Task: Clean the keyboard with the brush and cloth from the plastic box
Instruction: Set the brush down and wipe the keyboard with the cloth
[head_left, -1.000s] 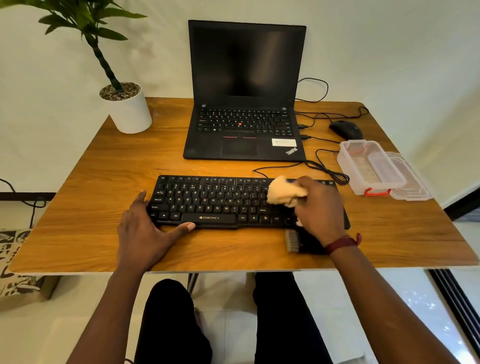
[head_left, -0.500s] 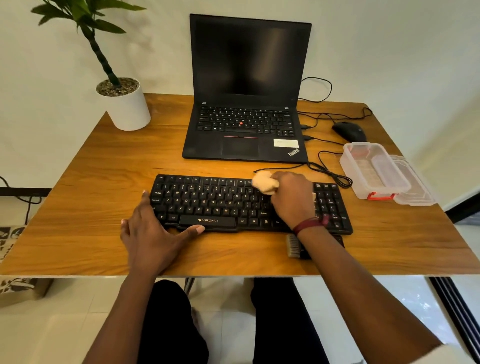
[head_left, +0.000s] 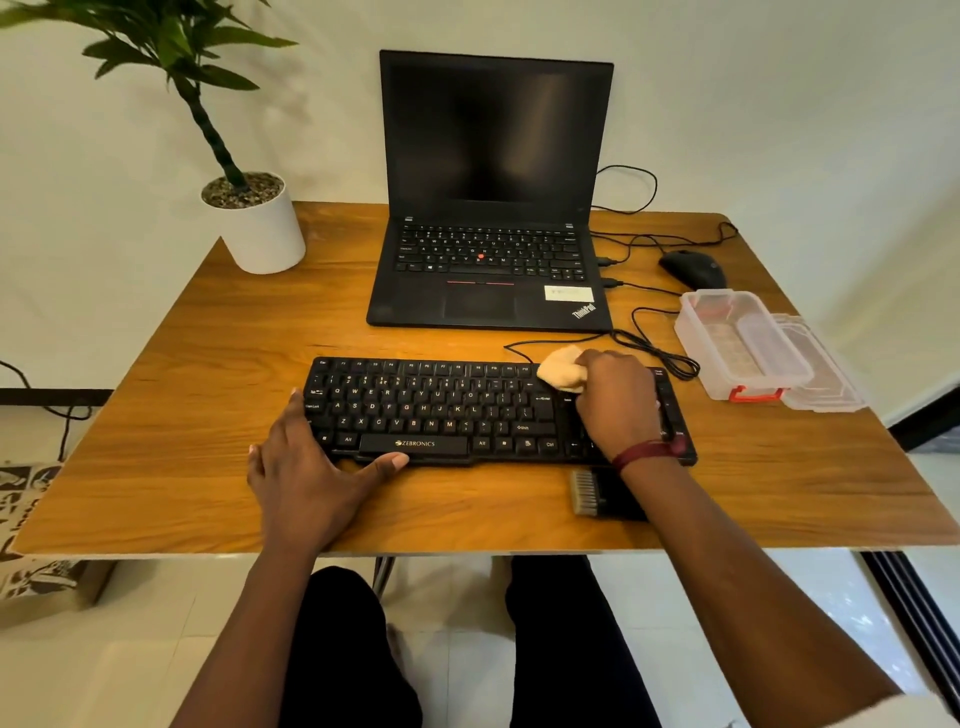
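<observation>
A black keyboard (head_left: 426, 405) lies across the front half of the wooden table (head_left: 171, 405). My right hand (head_left: 615, 400) is closed around a crumpled beige cloth (head_left: 561, 369) and presses it on the keyboard's upper right area. My left hand (head_left: 306, 473) rests flat at the keyboard's front left corner, thumb along the front edge below the space bar, holding nothing. A black brush (head_left: 597, 493) with pale bristles lies on the table just in front of the keyboard, partly under my right wrist. The clear plastic box (head_left: 737, 343) with a red clasp stands open at the right.
An open black laptop (head_left: 493, 218) stands behind the keyboard. A black mouse (head_left: 693, 267) and tangled cables (head_left: 654, 353) lie at the back right. The box's lid (head_left: 826, 374) rests beside the box. A white potted plant (head_left: 254, 228) stands at the back left corner.
My right hand has carried the cloth from the keyboard's front right to its upper rows, first leftward, then back to the right. The left hand has stayed at the front left corner.
</observation>
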